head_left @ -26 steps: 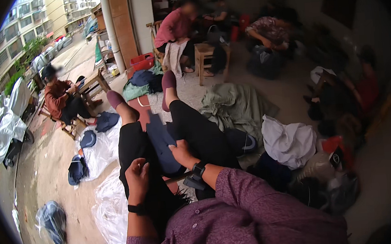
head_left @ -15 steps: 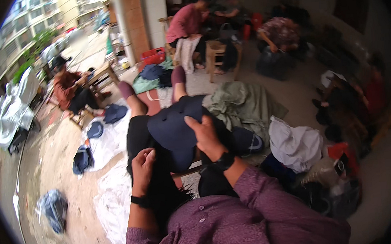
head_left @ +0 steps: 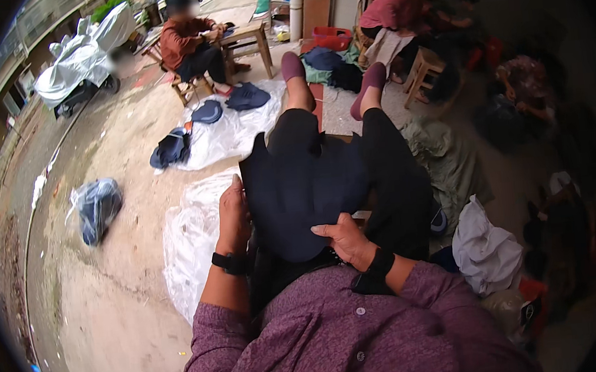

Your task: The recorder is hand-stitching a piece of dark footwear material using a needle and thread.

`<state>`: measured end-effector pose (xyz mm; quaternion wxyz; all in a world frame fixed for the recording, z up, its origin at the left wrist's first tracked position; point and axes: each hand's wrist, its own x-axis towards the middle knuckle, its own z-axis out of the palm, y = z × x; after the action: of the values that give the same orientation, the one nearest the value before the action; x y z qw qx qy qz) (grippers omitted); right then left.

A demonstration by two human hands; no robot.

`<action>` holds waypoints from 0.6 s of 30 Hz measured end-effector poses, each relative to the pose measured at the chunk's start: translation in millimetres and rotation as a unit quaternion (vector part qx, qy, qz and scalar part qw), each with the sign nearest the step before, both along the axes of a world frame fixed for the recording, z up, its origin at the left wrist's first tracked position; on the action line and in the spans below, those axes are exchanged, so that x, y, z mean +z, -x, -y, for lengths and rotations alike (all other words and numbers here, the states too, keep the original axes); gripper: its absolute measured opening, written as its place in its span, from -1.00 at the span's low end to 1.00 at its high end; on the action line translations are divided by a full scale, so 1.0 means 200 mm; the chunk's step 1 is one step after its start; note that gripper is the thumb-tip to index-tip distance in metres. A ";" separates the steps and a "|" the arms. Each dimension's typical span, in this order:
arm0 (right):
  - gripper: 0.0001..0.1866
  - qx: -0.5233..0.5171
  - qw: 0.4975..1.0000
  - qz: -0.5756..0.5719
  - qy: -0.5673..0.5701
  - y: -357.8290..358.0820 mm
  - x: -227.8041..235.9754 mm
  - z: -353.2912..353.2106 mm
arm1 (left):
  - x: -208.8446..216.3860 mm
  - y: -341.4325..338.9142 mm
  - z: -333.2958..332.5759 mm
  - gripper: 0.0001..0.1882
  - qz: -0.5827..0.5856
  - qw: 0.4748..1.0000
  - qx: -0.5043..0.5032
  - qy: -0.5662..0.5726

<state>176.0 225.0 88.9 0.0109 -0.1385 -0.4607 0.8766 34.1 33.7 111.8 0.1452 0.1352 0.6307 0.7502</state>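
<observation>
OK, navy cloth piece (head_left: 306, 192) spread over the lap, between both hands, right one pinching its near edge.

Right hand (head_left: 347, 242): thumb on top of the cloth, fingers mostly out of sight below. Left hand (head_left: 233, 209): at the cloth's left edge, thumb up; can't tell if it grips. Cloth looks matte, rounded at the near end, pointed at the far-left corner; layers hard to read, dark against black trousers (head_left: 398, 177). Left of the legs: crinkled clear plastic sheet (head_left: 190, 231), partly behind the left forearm. Right: crumpled white bundle (head_left: 484, 247), then wrinkled grey-green cloth (head_left: 445, 166) fading into shade. Farther: curved navy piece (head_left: 206, 112), then co-worker in a rust top (head_left: 183, 44) at a wooden table (head_left: 245, 32). People at far right mostly lost in the dark.
</observation>
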 end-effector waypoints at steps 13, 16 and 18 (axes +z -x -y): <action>-0.74 0.160 0.955 0.048 -0.244 0.04 0.02 -0.13 | -0.17 -0.01 0.02 -0.75 0.037 0.998 0.039 -0.038; -0.81 0.240 0.900 -0.012 -0.364 -0.01 -0.05 -0.17 | -0.21 0.03 0.02 -0.74 0.031 0.997 0.042 -0.063; -0.83 0.310 0.819 -0.014 -0.482 -0.03 -0.03 -0.16 | -0.23 0.03 0.02 -0.75 0.014 0.998 0.043 -0.048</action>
<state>181.4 257.6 82.3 -0.1900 0.0470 -0.8426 0.5018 27.9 29.7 66.1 0.1152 0.1041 0.5970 0.7871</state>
